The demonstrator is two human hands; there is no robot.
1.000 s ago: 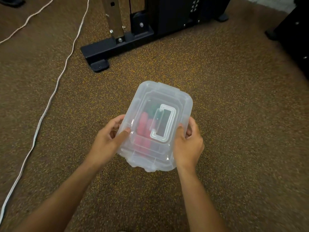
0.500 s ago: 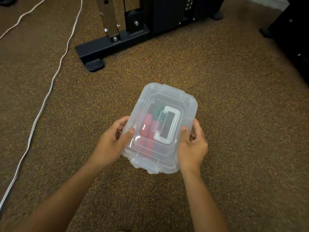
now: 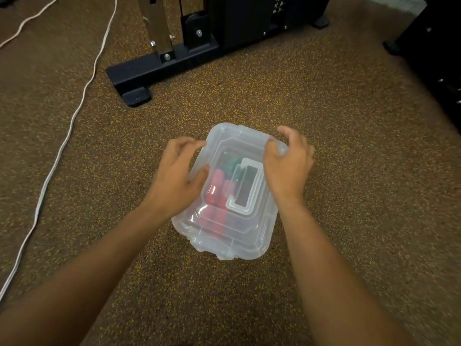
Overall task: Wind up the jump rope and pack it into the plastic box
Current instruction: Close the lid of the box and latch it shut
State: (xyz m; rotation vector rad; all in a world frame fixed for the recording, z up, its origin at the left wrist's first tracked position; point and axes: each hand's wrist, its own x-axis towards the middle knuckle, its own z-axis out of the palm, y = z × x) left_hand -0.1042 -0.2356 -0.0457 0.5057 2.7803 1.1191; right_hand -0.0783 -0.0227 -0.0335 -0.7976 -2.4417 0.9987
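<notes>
— Box [image 3: 225,236] first: where does it sit?

— Plastic box, clear, on the speckled brown floor [image 3: 349,171] right in front of the person, lid [image 3: 239,146] on top. A white handle [image 3: 245,188] lies flat in the lid.

— And the jump rope?

— Inside. Red and green shapes [image 3: 218,186] show blurred through the lid, to the left of the handle; I take them for the rope, though the plastic hides the detail.

— What are the hands doing?

— Both forearms reach in from the near edge. The left hand [image 3: 174,178] is over the left side of the lid, fingers half curled, thumb against the lid's edge and fingertips at its far left corner. The right hand [image 3: 287,166] is over the right side, fingers bent and spread at the far right corner. Neither is closed around anything. Whether they press down or only touch the lid, I cannot tell; both are motion-blurred.

— Farther out?

— A white cord [image 3: 62,146] runs along the floor well to the left. Beyond the box stands a black metal frame [image 3: 162,68] with a bolted foot, and dark equipment [image 3: 439,58] fills the far right corner.
</notes>
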